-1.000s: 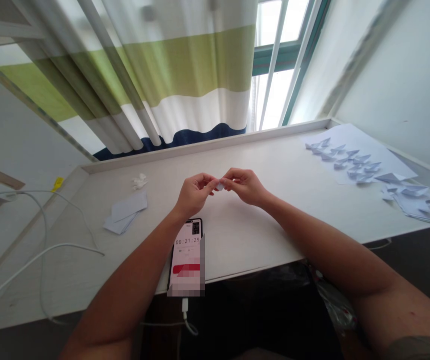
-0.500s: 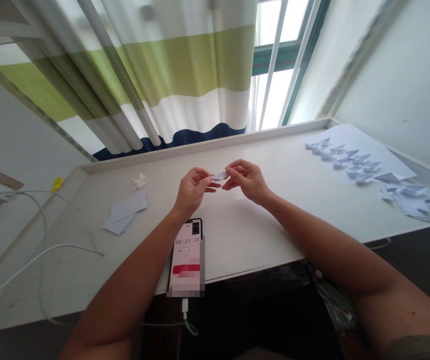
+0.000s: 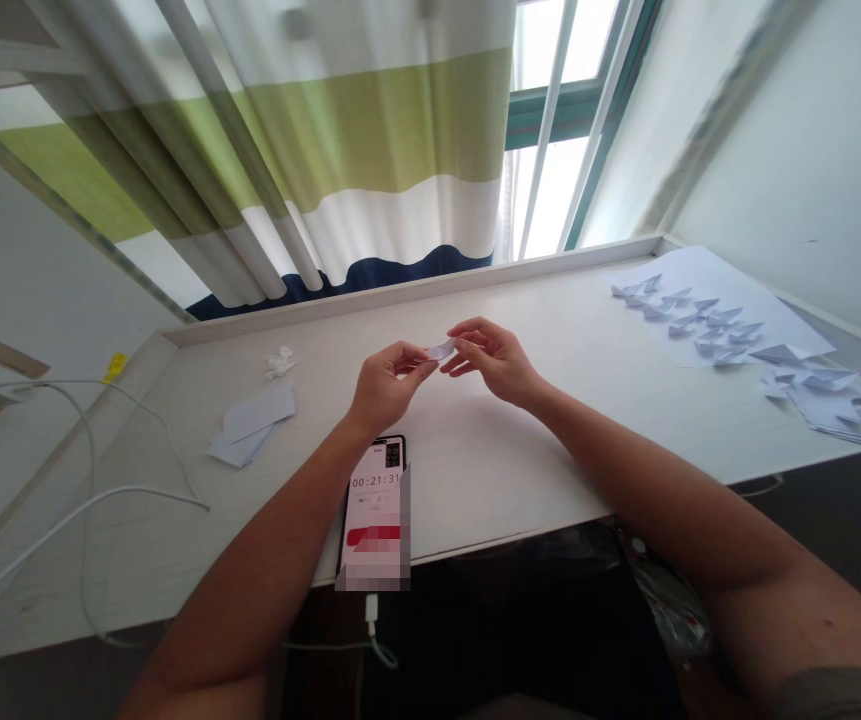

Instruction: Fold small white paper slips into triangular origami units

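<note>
A small folded white paper [image 3: 440,351] is held between my two hands above the middle of the white table [image 3: 490,450]. My left hand [image 3: 392,380] pinches its left end between thumb and fingers. The right end is gripped by the fingertips of my right hand [image 3: 491,358]. Fingers cover both ends of the paper, so its full shape cannot be made out.
A phone [image 3: 377,500] with a running timer lies near the front edge, cabled. Left are paper sheets [image 3: 257,415], crumpled white bits [image 3: 278,362] and white cables [image 3: 137,490]. Several folded paper pieces [image 3: 722,318] rest on sheets [image 3: 745,280] at right.
The fingers of my left hand have closed in more around the paper, and its thumb has shifted right. My right hand's fingers have moved slightly; the paper stays between both hands.
</note>
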The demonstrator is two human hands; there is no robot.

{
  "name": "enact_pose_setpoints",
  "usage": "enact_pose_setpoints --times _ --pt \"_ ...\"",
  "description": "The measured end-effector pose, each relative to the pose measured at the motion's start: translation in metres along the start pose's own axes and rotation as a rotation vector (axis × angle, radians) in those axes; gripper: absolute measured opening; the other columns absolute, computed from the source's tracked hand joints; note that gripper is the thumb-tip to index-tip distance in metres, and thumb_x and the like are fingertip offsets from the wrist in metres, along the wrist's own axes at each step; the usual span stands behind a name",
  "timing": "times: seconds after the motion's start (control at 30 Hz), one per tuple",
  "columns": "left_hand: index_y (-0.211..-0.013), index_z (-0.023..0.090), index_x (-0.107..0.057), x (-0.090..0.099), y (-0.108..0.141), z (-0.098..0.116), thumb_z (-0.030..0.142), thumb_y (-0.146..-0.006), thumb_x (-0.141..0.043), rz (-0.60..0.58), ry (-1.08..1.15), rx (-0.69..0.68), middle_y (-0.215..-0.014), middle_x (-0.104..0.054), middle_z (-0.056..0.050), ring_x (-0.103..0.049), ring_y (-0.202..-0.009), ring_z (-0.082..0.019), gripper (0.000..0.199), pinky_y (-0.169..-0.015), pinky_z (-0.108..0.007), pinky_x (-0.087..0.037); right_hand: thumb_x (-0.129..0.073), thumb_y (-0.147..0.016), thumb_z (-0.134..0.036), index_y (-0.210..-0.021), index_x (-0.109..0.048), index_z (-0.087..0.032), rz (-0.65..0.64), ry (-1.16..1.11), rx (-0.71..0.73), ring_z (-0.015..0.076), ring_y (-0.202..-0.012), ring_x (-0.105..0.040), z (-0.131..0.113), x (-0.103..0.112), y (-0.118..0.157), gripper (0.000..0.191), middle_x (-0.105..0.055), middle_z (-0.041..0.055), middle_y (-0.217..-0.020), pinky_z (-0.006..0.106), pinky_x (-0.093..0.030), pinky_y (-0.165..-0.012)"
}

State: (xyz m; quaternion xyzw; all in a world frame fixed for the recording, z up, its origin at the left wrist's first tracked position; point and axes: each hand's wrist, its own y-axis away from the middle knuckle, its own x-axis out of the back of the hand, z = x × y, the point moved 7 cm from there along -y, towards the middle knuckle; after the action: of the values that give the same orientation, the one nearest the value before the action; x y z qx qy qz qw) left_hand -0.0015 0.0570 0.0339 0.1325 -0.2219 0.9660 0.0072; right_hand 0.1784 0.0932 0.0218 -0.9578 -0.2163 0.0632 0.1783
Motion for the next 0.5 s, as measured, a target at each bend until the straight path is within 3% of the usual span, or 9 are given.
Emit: enact_pose_setpoints --times 0.1,0.2,0.4,0.5 --pt "-0.092 0.020 -0.081 0.0004 -0.0003 0.0008 0.045 -0.084 -0.092 -0.009 0.011 0.003 -0.094 -0.084 -0.008 -0.080 -0.089 -0.024 0.028 -0.088 -0.041 -0.066 -0.078 -0.097 -0.054 -0.118 -0.076 -0.024 -0.065 0.099 0.046 0.0196 -0.089 -0.079 -0.0075 -0.0021 0.0019 0.037 -0.077 0.0043 -0.104 0.038 -0.069 -0.080" --pt "-0.093 0.021 -0.081 0.0000 0.0000 0.0023 0.047 -0.083 -0.093 -0.014 0.016 0.010 -0.097 -0.085 -0.008 -0.081 -0.090 -0.024 0.030 -0.090 -0.043 -0.067 -0.083 -0.092 -0.051 -0.107 -0.079 -0.023 -0.081 0.200 0.075 0.0208 -0.094 -0.077 -0.0101 -0.0001 0.0026 0.032 -0.078 0.0066 -0.110 0.038 -0.067 -0.083" --pt "-0.089 0.020 -0.081 -0.0036 0.0013 0.0056 0.047 -0.086 -0.090 -0.035 0.036 0.006 -0.116 -0.086 -0.012 -0.082 -0.103 -0.027 0.028 -0.097 -0.047 -0.067 -0.088 -0.085 -0.062 -0.092 -0.076 -0.022 -0.036 0.256 0.071 0.0230 -0.091 -0.077 -0.0058 0.0032 0.0018 0.043 -0.081 0.0065 -0.097 0.044 -0.067 -0.087" --pt "-0.090 0.020 -0.080 -0.0036 0.0021 0.0054 0.049 -0.084 -0.092 -0.012 0.066 0.015 -0.110 -0.086 -0.012 -0.083 -0.102 -0.028 0.032 -0.099 -0.049 -0.067 -0.091 -0.081 -0.065 -0.088 -0.075 -0.022 -0.009 0.224 0.081 0.0233 -0.087 -0.077 -0.0070 0.0016 0.0021 0.047 -0.081 0.0063 -0.092 0.044 -0.066 -0.084"
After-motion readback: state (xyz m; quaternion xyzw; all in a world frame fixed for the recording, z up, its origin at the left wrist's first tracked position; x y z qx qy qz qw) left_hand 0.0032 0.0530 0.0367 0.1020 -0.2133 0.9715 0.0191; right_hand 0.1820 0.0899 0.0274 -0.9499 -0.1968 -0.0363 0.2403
